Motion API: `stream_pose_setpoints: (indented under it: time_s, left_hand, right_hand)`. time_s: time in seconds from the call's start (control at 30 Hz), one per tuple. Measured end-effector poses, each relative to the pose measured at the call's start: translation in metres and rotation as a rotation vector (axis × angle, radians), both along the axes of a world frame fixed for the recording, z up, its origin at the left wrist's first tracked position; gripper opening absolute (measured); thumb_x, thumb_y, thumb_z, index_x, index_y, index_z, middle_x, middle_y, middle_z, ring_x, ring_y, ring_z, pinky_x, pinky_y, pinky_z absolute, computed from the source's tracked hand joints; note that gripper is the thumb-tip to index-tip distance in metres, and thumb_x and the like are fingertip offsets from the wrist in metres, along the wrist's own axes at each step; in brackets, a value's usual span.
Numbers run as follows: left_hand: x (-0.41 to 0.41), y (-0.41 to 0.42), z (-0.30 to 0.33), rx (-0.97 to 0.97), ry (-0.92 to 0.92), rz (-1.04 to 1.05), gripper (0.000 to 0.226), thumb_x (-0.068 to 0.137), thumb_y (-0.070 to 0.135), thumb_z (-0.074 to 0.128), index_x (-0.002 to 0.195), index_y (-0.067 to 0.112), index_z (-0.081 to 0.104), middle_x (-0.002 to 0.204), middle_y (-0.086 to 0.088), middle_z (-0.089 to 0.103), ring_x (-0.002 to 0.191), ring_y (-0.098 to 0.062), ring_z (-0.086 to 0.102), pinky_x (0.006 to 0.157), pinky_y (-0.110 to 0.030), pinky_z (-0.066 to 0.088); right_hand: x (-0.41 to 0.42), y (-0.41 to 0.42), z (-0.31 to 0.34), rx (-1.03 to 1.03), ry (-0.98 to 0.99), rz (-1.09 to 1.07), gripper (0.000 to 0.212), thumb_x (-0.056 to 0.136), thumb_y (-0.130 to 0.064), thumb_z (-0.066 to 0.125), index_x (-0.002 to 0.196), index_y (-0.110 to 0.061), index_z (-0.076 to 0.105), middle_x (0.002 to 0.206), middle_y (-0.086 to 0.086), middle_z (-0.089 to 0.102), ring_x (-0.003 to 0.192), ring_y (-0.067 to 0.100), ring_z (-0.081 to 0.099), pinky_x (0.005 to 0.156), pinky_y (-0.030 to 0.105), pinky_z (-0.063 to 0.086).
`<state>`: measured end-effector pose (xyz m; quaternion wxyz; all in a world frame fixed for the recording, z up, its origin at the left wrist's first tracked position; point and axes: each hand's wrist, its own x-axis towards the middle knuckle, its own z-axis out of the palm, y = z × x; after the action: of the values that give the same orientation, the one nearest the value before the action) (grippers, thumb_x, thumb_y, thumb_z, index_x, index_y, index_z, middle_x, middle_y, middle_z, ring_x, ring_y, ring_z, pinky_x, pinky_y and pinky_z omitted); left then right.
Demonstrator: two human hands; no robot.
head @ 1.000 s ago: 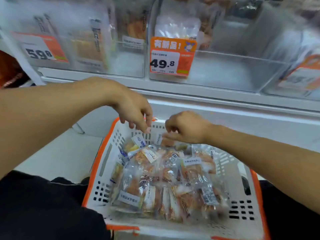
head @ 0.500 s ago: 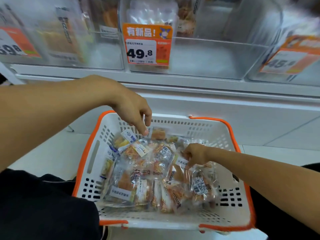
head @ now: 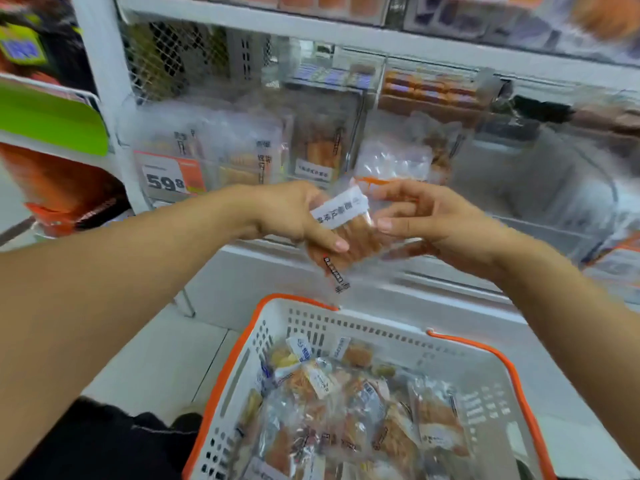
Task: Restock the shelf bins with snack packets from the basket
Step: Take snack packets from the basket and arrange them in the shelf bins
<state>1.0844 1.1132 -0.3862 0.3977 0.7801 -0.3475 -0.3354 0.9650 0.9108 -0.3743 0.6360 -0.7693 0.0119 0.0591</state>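
Observation:
A clear snack packet (head: 349, 233) with orange-brown sticks and a white label is held up in front of the shelf bins. My left hand (head: 294, 216) grips its left side, thumb across the front. My right hand (head: 426, 220) holds its right edge with curled fingers. Below stands the white basket (head: 374, 327) with an orange rim, holding several clear snack packets (head: 346, 410). Clear shelf bins (head: 242, 154) behind my hands hold similar packets.
A price tag reading 59.8 (head: 169, 176) hangs on the left bin. A white shelf upright (head: 107, 98) stands at the left, with green and orange goods beyond it. The right bin (head: 540, 178) looks mostly bare inside. My dark-clothed knee (head: 104, 441) is beside the basket.
Both hands have risen out of the basket to shelf height and now hold one packet between them. The view has swung up and to the left along the shelf.

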Motion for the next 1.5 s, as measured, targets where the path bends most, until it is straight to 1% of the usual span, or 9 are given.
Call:
stream_pose_setpoints:
  time_s: [0.13,0.23,0.3,0.4,0.53,0.73,0.93,1.27,1.5]
  left_hand:
    - [0.009,0.015,0.012,-0.355,0.212,0.279,0.025,0.074,0.026,0.076,0.096,0.019,0.067,0.088,0.001,0.075,0.079,-0.011,0.069,0.072,-0.027,0.043]
    - [0.004,0.015,0.015,-0.372,0.284,0.344,0.010,0.089,0.026,0.069,0.098,0.023,0.068,0.094,0.002,0.076,0.082,-0.010,0.069,0.066,-0.023,0.047]
    - [0.002,0.015,0.018,-0.313,0.231,0.392,0.021,0.087,0.038,0.070,0.104,0.024,0.069,0.102,0.006,0.075,0.081,-0.008,0.065,0.063,-0.021,0.048]
    - [0.013,0.020,0.018,-0.231,-0.020,0.564,0.032,0.076,0.047,0.080,0.089,0.023,0.064,0.084,0.005,0.068,0.069,-0.012,0.059,0.058,-0.026,0.046]
    - [0.038,0.028,0.007,-0.224,-0.226,0.782,0.038,0.064,0.033,0.092,0.063,0.017,0.058,0.055,0.001,0.056,0.062,-0.021,0.058,0.064,-0.030,0.053]
    - [0.053,0.027,-0.007,-0.180,-0.294,0.818,0.033,0.063,0.023,0.092,0.061,0.019,0.060,0.060,0.002,0.061,0.066,-0.022,0.061,0.074,-0.034,0.056]
    - [0.052,0.026,-0.004,-0.181,-0.314,0.812,0.032,0.065,0.023,0.092,0.064,0.018,0.061,0.063,0.000,0.064,0.064,-0.021,0.061,0.074,-0.034,0.056]
    - [0.055,0.026,-0.006,-0.184,-0.315,0.811,0.031,0.065,0.023,0.092,0.067,0.017,0.062,0.062,0.000,0.064,0.058,-0.019,0.060,0.072,-0.034,0.057]
    - [0.053,0.027,-0.005,-0.175,-0.312,0.807,0.030,0.066,0.022,0.091,0.068,0.016,0.062,0.062,0.000,0.063,0.061,-0.019,0.061,0.073,-0.033,0.057]
  right_hand:
    - [0.010,0.004,0.006,-0.014,0.008,0.028,0.042,0.080,-0.019,0.069,0.122,-0.019,0.064,0.107,0.005,0.074,0.089,0.024,0.073,0.075,0.037,0.062]
    - [0.029,0.030,0.014,-0.002,-0.135,-0.071,0.018,0.092,-0.013,0.062,0.107,-0.007,0.069,0.082,0.006,0.072,0.063,0.011,0.067,0.050,0.022,0.053]
    - [0.045,0.035,0.028,-0.113,-0.227,-0.156,0.018,0.095,-0.011,0.061,0.103,0.003,0.070,0.073,0.012,0.071,0.057,0.013,0.063,0.054,0.026,0.054]
    - [0.068,0.032,0.055,-0.523,-0.419,-0.191,0.022,0.094,-0.016,0.066,0.091,0.006,0.070,0.079,0.024,0.071,0.064,0.028,0.069,0.059,0.038,0.059]
    - [0.099,0.042,0.083,-1.228,-0.666,-0.198,0.015,0.092,-0.020,0.065,0.084,-0.010,0.072,0.074,0.005,0.069,0.071,0.025,0.065,0.066,0.038,0.052]
    - [0.151,0.069,0.078,-1.673,-0.363,-0.173,0.009,0.091,-0.010,0.055,0.084,-0.009,0.049,0.080,0.011,0.052,0.074,0.032,0.049,0.065,0.039,0.041]
    - [0.199,0.062,0.058,-1.638,-0.138,0.025,0.015,0.091,-0.016,0.068,0.093,-0.011,0.054,0.081,0.006,0.055,0.081,0.027,0.056,0.067,0.035,0.046]
    - [0.231,0.046,0.054,-1.586,-0.271,0.043,0.019,0.088,-0.015,0.073,0.093,-0.008,0.056,0.086,0.008,0.055,0.079,0.026,0.051,0.068,0.031,0.038]
    - [0.225,0.047,0.050,-1.528,-0.164,0.071,0.049,0.069,-0.028,0.090,0.105,-0.011,0.060,0.096,0.005,0.061,0.081,0.023,0.058,0.062,0.029,0.043]
